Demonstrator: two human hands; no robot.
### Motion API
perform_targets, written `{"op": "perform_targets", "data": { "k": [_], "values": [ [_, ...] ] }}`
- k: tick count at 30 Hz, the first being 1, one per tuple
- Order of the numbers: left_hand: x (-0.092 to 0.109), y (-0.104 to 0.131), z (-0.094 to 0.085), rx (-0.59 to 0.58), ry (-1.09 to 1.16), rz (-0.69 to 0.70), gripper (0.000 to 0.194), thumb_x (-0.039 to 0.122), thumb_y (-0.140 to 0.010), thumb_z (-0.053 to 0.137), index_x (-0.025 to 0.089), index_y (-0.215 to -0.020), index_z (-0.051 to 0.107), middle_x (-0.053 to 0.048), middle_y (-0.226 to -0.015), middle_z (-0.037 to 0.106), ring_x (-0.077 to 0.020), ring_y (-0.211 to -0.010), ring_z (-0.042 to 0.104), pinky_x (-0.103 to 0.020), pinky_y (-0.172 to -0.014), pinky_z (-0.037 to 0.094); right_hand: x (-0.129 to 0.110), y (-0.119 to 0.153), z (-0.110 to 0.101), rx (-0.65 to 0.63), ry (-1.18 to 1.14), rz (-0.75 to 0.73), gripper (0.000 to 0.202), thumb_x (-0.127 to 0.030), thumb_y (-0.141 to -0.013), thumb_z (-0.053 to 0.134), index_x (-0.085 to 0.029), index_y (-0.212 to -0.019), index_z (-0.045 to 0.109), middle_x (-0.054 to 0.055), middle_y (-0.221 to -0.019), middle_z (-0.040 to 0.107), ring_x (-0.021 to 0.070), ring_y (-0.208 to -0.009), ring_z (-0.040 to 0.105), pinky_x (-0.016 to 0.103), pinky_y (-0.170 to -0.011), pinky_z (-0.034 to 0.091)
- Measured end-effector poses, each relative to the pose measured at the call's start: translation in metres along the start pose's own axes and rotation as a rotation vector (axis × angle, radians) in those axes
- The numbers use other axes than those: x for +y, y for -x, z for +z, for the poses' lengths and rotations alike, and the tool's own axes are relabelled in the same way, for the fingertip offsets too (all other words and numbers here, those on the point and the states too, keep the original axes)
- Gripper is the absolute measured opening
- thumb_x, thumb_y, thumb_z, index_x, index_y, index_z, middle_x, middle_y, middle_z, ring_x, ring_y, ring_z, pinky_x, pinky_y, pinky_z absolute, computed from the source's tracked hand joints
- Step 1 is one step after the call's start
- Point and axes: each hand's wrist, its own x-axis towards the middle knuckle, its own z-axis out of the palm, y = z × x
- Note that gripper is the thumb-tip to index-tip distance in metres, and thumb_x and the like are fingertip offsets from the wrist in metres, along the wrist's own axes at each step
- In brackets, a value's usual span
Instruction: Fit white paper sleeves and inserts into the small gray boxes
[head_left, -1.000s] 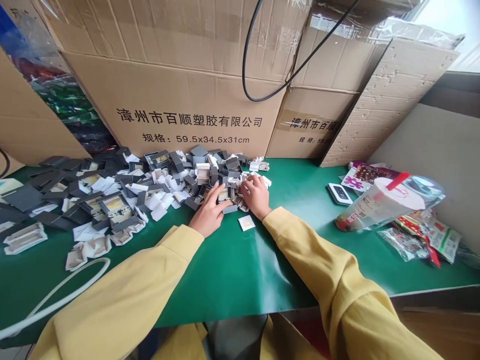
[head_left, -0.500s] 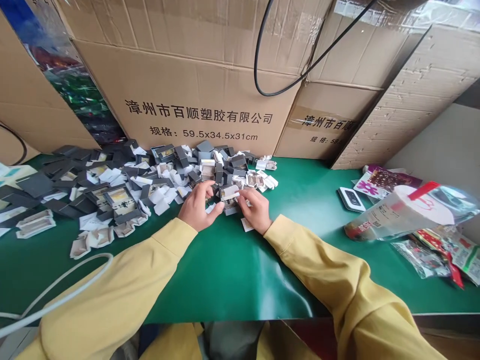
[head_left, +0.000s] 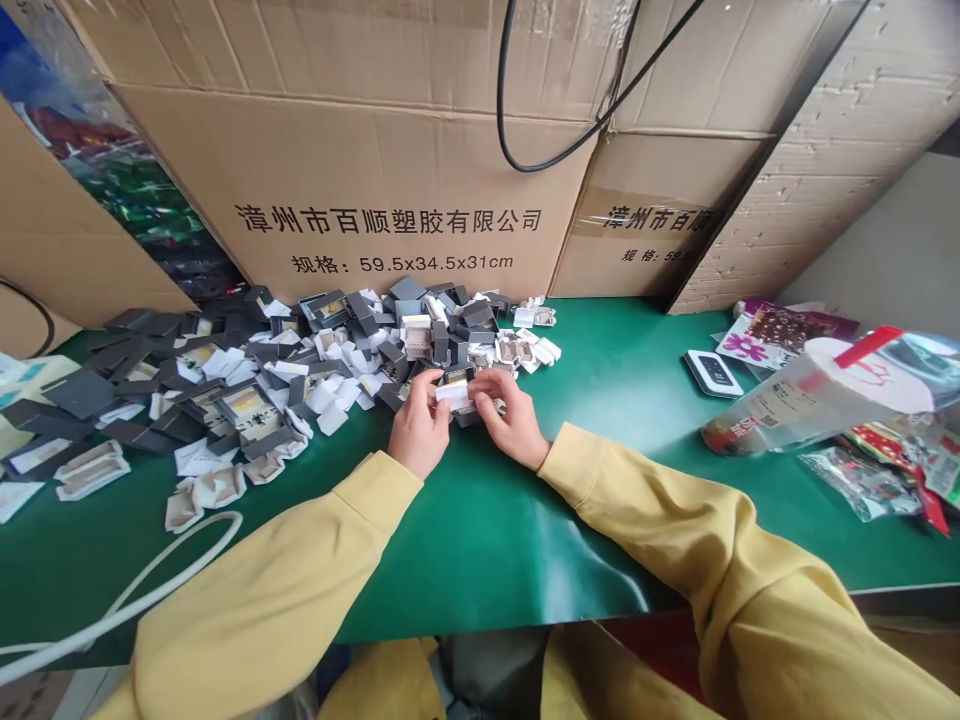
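Note:
Between my two hands is a small white folded piece, in front of a dark box with a yellowish inside. My left hand pinches the white piece's left end between thumb and fingers. At its right end, my right hand has its fingers curled and closed on the same piece. Just beyond both hands lies a pile of dark grey boxes and white folded card pieces on the green table.
Tall cardboard boxes stand behind the pile. At the right are a plastic cup, a small device with a display and snack packets. A white cable curves at the lower left, and a black cable hangs above.
My left hand has moved right and closed on the white piece, its thumb and fingers having been apart. The white piece is now lower and turned level. The camera view has shifted slightly.

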Motion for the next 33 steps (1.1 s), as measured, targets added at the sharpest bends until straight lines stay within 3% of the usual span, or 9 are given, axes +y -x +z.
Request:
{"op": "perform_targets", "data": {
  "k": [2, 5, 8, 12, 15, 19, 22, 28, 33],
  "values": [
    [-0.001, 0.001, 0.000, -0.030, -0.045, 0.103, 0.035, 0.019, -0.087, 0.039, 0.020, -0.122, 0.041, -0.008, -0.104, 0.060, -0.0173, -0.089, 0.062, -0.031, -0.079, 0.051, 0.000, -0.001, 0.001, -0.012, -0.008, 0.055, 0.031, -0.025, -0.080, 0.053, -0.021, -0.111, 0.051, 0.002, -0.088, 0.066, 0.0127, -0.073, 0.061, 0.026, -0.068, 0.050],
    [0.000, 0.002, 0.002, -0.067, -0.079, 0.219, 0.038, 0.017, -0.087, 0.038, 0.021, -0.125, 0.041, -0.009, -0.110, 0.058, -0.0176, -0.098, 0.059, -0.030, -0.083, 0.050, 0.004, -0.003, 0.002, -0.031, -0.006, 0.126, 0.019, -0.028, -0.078, 0.055, -0.019, -0.094, 0.060, 0.001, -0.079, 0.065, 0.0115, -0.064, 0.056, 0.024, -0.062, 0.047],
    [-0.001, 0.002, 0.003, -0.070, -0.072, 0.205, 0.043, 0.015, -0.085, 0.041, 0.021, -0.128, 0.039, -0.007, -0.098, 0.059, -0.0160, -0.090, 0.060, -0.028, -0.079, 0.051, 0.013, -0.007, 0.000, 0.033, -0.043, 0.180, 0.013, -0.027, -0.077, 0.054, -0.018, -0.080, 0.062, 0.001, -0.075, 0.063, 0.0112, -0.061, 0.053, 0.023, -0.059, 0.044],
    [-0.003, 0.000, 0.001, -0.070, -0.114, 0.111, 0.041, 0.015, -0.081, 0.043, 0.018, -0.122, 0.039, -0.002, -0.080, 0.061, -0.0149, -0.073, 0.062, -0.026, -0.067, 0.050, 0.026, -0.012, -0.004, 0.191, -0.024, 0.243, 0.015, -0.030, -0.078, 0.051, -0.019, -0.082, 0.060, -0.001, -0.069, 0.059, 0.0116, -0.059, 0.049, 0.023, -0.058, 0.042],
    [-0.002, -0.001, -0.002, -0.090, -0.372, 0.106, 0.022, 0.024, -0.083, 0.043, 0.018, -0.103, 0.051, -0.004, -0.070, 0.064, -0.0188, -0.064, 0.063, -0.027, -0.058, 0.047, 0.030, -0.014, -0.006, 0.132, 0.012, 0.289, 0.016, -0.032, -0.079, 0.051, -0.019, -0.083, 0.059, -0.002, -0.063, 0.055, 0.0110, -0.055, 0.047, 0.023, -0.055, 0.041],
    [-0.001, -0.002, -0.002, -0.114, -0.663, 0.149, 0.021, 0.032, -0.085, 0.041, 0.017, -0.090, 0.055, -0.007, -0.062, 0.064, -0.0216, -0.057, 0.063, -0.026, -0.051, 0.042, 0.027, -0.013, -0.005, 0.032, 0.114, 0.262, 0.014, -0.030, -0.077, 0.052, -0.019, -0.080, 0.060, -0.003, -0.061, 0.055, 0.0111, -0.055, 0.047, 0.023, -0.055, 0.040],
    [-0.003, -0.004, -0.001, -0.124, -0.557, 0.126, 0.018, 0.032, -0.084, 0.043, 0.019, -0.090, 0.054, -0.007, -0.073, 0.067, -0.0217, -0.066, 0.065, -0.025, -0.051, 0.043, 0.024, -0.014, -0.005, -0.034, 0.183, 0.227, 0.013, -0.026, -0.077, 0.052, -0.020, -0.080, 0.062, -0.002, -0.062, 0.056, 0.0113, -0.055, 0.048, 0.023, -0.056, 0.039],
    [-0.005, -0.008, 0.000, -0.135, -0.032, -0.024, 0.028, 0.025, -0.081, 0.046, 0.022, -0.108, 0.046, -0.005, -0.096, 0.068, -0.0148, -0.076, 0.065, -0.026, -0.066, 0.051, 0.025, -0.014, -0.005, -0.128, 0.277, 0.155, 0.014, -0.026, -0.078, 0.052, -0.019, -0.082, 0.062, 0.001, -0.069, 0.058, 0.0126, -0.061, 0.050, 0.024, -0.059, 0.039],
    [-0.002, -0.008, 0.003, -0.089, 0.101, -0.098, 0.031, 0.027, -0.077, 0.052, 0.020, -0.107, 0.046, -0.005, -0.092, 0.067, -0.0153, -0.078, 0.064, -0.031, -0.073, 0.052, 0.024, -0.013, -0.005, -0.125, 0.215, 0.152, 0.012, -0.026, -0.080, 0.049, -0.019, -0.082, 0.059, -0.001, -0.069, 0.058, 0.0117, -0.059, 0.048, 0.023, -0.056, 0.037]
  ]
}}
